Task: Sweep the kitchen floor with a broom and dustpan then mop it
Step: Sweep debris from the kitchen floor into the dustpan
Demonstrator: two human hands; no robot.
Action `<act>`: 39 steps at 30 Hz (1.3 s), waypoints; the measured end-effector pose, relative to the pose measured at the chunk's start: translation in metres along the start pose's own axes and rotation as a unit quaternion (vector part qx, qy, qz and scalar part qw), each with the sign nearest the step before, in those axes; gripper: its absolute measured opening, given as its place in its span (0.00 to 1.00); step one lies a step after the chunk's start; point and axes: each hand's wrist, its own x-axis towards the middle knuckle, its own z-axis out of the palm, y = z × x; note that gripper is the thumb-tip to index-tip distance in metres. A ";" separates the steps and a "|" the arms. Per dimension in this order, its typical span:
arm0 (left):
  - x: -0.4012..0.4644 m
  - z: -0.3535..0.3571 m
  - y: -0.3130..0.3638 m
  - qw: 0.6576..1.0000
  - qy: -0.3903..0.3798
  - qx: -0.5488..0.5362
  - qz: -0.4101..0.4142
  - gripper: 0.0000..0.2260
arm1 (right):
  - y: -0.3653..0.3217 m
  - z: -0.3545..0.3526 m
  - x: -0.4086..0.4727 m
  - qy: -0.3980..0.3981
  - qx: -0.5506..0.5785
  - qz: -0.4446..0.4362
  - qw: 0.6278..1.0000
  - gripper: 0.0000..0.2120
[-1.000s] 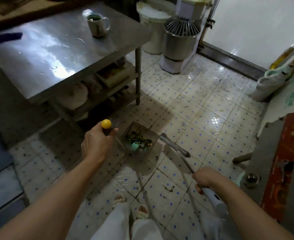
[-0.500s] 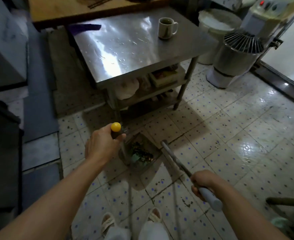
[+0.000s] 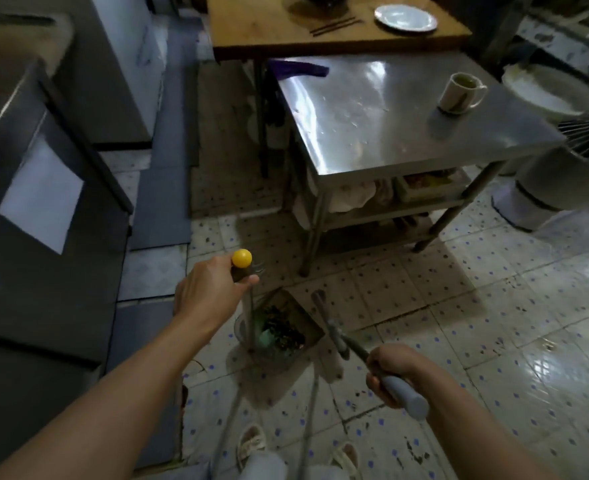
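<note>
My left hand grips the dark upright handle of a dustpan, just below its yellow ball cap. The dustpan hangs low over the tiled floor and holds a pile of dark debris with a pale green scrap. My right hand grips the grey handle of the broom, whose shaft runs up and left beside the pan's right edge. The broom's head is not clear to see. My feet in sandals show at the bottom.
A steel table with a mug stands ahead right, its lower shelf full. Behind it is a wooden table with a plate. A steel cabinet lines the left; a mixer base stands at far right. Dotted floor tiles spread right.
The view has swung left, so the steel table now sits to the right and the cabinet appears on the left. Both hands keep their grips; the dustpan and broom travel with me.
</note>
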 end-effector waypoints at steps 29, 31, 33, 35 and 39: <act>0.219 -0.135 -0.142 0.973 0.129 -0.058 -0.183 0.11 | -0.378 0.164 0.015 -0.047 -0.282 -0.200 0.937 0.15; 0.253 -0.141 -0.141 0.968 0.145 -0.054 -0.196 0.12 | -0.419 0.165 0.025 -0.053 -0.309 -0.213 0.925 0.16; 0.282 -0.148 -0.141 0.965 0.156 -0.042 -0.208 0.11 | -0.454 0.166 0.032 -0.051 -0.335 -0.223 0.914 0.16; 0.313 -0.154 -0.142 0.962 0.164 -0.030 -0.219 0.10 | -0.488 0.169 0.040 -0.063 -0.320 -0.234 0.916 0.17; 0.374 -0.165 -0.144 0.959 0.170 -0.028 -0.223 0.11 | -0.554 0.182 0.046 -0.071 -0.273 -0.250 0.926 0.17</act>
